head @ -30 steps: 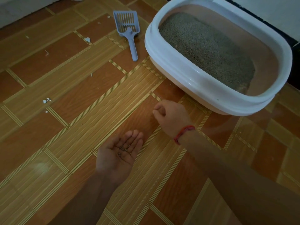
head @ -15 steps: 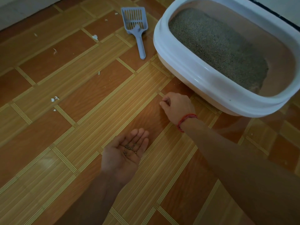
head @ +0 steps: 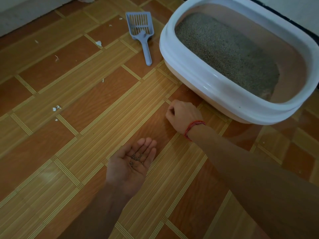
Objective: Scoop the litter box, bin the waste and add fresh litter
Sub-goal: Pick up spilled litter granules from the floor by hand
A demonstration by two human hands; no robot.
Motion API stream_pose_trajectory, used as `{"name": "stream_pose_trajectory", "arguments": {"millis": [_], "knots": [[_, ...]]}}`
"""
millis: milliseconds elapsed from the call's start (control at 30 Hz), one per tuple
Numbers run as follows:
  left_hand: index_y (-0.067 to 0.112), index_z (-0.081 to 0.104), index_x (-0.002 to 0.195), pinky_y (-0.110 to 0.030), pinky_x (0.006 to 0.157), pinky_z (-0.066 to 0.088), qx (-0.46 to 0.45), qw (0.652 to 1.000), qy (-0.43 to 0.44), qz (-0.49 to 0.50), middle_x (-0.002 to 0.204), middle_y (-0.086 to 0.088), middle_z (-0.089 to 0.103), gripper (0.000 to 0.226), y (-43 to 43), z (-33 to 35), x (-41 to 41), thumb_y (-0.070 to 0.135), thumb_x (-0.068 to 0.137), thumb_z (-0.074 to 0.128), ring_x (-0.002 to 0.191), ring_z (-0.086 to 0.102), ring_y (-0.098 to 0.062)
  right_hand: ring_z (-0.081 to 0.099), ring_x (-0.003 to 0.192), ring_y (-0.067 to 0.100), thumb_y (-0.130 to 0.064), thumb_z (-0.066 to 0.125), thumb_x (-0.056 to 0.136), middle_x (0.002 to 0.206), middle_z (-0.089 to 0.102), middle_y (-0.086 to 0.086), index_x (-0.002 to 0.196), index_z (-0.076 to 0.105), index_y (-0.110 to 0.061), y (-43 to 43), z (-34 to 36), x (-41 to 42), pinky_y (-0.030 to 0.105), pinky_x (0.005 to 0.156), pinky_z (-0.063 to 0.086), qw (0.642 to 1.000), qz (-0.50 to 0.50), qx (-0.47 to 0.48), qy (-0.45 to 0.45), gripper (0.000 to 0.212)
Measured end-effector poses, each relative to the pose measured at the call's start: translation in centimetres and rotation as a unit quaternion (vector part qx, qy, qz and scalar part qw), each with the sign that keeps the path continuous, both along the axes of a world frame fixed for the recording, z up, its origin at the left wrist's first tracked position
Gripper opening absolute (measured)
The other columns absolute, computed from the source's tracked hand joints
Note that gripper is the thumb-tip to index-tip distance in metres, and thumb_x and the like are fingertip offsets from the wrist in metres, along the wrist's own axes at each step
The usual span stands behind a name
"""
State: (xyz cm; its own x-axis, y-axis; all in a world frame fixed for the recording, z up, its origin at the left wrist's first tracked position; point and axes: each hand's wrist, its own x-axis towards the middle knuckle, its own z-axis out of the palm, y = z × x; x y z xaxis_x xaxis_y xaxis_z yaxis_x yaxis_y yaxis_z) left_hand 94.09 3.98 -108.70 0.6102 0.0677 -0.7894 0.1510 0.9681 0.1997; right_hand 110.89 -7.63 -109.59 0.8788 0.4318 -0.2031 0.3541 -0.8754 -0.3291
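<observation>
**Patterned floor with a litter box, a scoop and my two hands**

Orange-brown flooring (head: 69,152) printed with wood grain and pale striped bands fills the view from above. At the upper right sits an oval litter box (head: 198,73) with a white rim and a beige base. Grey litter (head: 224,49) covers most of its bottom, and a bare patch shows at the near right end. Just beside the box, on its left, a blue-grey slotted litter scoop (head: 141,30) lies flat on the floor with its handle pointing towards me.

My left hand (head: 131,166) is held out low in the middle of the view, palm up, with the fingers straight and close together. A few dark litter grains (head: 136,158) rest in the hollow of the palm.

My right hand (head: 183,114) reaches forward to the floor near the front of the box, knuckles up. Its fingers are curled in and the thumb meets the forefinger at the floor. I cannot tell whether anything is pinched between them. A red thread bracelet (head: 193,128) circles that wrist.

Small white scraps (head: 56,108) are scattered over the floor to the left. A pale wall (head: 25,12) runs along the top left corner.
</observation>
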Motion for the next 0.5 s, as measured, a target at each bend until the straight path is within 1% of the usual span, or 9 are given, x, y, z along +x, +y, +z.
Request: {"name": "stream_pose_trajectory", "arguments": {"millis": [67,100,133,200,233,267,333,433,500], "knots": [[-0.007,0.077,0.078,-0.052,0.088,0.056,0.003,1.0,0.0,0.002,0.106,-0.023,0.074,0.048,0.1,0.1,-0.1,0.016,0.102,0.043,0.099,0.073,-0.035,0.061,0.07,0.012,-0.028,0.049,0.095,0.077,0.063,-0.006,0.087,0.061,-0.021,0.0,0.7,-1.3,0.03,0.059,0.051,0.998,0.004,0.052,0.022,0.016],[-0.007,0.077,0.078,-0.052,0.087,0.056,0.005,1.0,0.0,0.004,0.105,-0.023,0.074,0.048,0.2,0.1,-0.1,0.016,0.102,0.043,0.099,0.074,-0.035,0.059,0.068,0.007,-0.029,0.05,0.094,0.074,0.061,-0.01,0.086,0.061,-0.023,0.1,1.2,-2.2,0.027,0.058,0.051,0.996,0.014,0.078,0.032,0.015],[-0.008,0.077,0.078,-0.052,0.087,0.056,0.005,1.0,0.002,0.006,0.105,-0.023,0.074,0.049,0.2,0.0,-0.1,0.016,0.102,0.042,0.098,0.074,-0.035,0.056,0.064,0.001,-0.03,0.052,0.094,0.07,0.059,-0.013,0.085,0.061,-0.024,0.2,1.8,-3.3,0.021,0.057,0.047,0.993,0.026,0.105,0.041,0.013],[-0.007,0.077,0.078,-0.051,0.086,0.057,0.009,1.0,0.004,0.009,0.104,-0.024,0.074,0.05,0.1,0.1,-0.2,0.018,0.103,0.042,0.097,0.074,-0.034,0.052,0.058,-0.003,-0.029,0.055,0.093,0.062,0.055,-0.018,0.084,0.062,-0.025,0.5,2.7,-5.6,0.013,0.053,0.037,0.985,0.05,0.156,0.06,0.012],[-0.007,0.077,0.079,-0.049,0.086,0.058,0.014,1.0,0.001,0.008,0.103,-0.024,0.074,0.049,0.0,0.1,-0.2,0.018,0.103,0.042,0.096,0.075,-0.033,0.053,0.058,-0.004,-0.03,0.055,0.093,0.061,0.057,-0.021,0.084,0.062,-0.024,0.7,2.9,-6.7,0.012,0.053,0.038,0.98,0.065,0.173,0.073,0.012],[-0.006,0.076,0.08,-0.046,0.086,0.059,0.02,1.0,-0.005,0.003,0.102,-0.023,0.074,0.048,0.0,0.1,-0.2,0.018,0.103,0.041,0.094,0.075,-0.031,0.055,0.062,-0.003,-0.031,0.054,0.092,0.067,0.061,-0.022,0.084,0.062,-0.024,0.8,3.0,-7.7,0.015,0.054,0.043,0.976,0.079,0.182,0.086,0.013],[-0.005,0.075,0.081,-0.038,0.08,0.062,0.029,0.999,-0.015,-0.006,0.096,-0.02,0.075,0.049,-0.1,0.3,-0.2,0.018,0.103,0.038,0.088,0.076,-0.028,0.061,0.074,0.002,-0.034,0.051,0.092,0.087,0.069,-0.013,0.088,0.062,-0.024,0.9,2.9,-9.2,0.027,0.064,0.053,0.973,0.101,0.185,0.095,0.015],[-0.006,0.072,0.088,-0.031,0.069,0.063,0.031,0.999,-0.014,-0.018,0.087,-0.018,0.074,0.048,-0.2,0.4,-0.2,0.021,0.105,0.036,0.078,0.076,-0.025,0.062,0.081,0.009,-0.03,0.053,0.092,0.099,0.069,-0.004,0.088,0.06,-0.023,0.6,2.5,-10.4,0.034,0.069,0.054,0.972,0.128,0.18,0.074,0.011],[-0.005,0.069,0.095,-0.031,0.07,0.063,0.028,0.999,-0.01,-0.027,0.088,-0.017,0.073,0.044,-0.2,0.3,-0.2,0.023,0.105,0.036,0.078,0.076,-0.025,0.062,0.083,0.01,-0.03,0.055,0.091,0.102,0.069,-0.003,0.087,0.059,-0.023,0.5,2.5,-10.7,0.034,0.07,0.054,0.973,0.134,0.176,0.067,0.009]]}}
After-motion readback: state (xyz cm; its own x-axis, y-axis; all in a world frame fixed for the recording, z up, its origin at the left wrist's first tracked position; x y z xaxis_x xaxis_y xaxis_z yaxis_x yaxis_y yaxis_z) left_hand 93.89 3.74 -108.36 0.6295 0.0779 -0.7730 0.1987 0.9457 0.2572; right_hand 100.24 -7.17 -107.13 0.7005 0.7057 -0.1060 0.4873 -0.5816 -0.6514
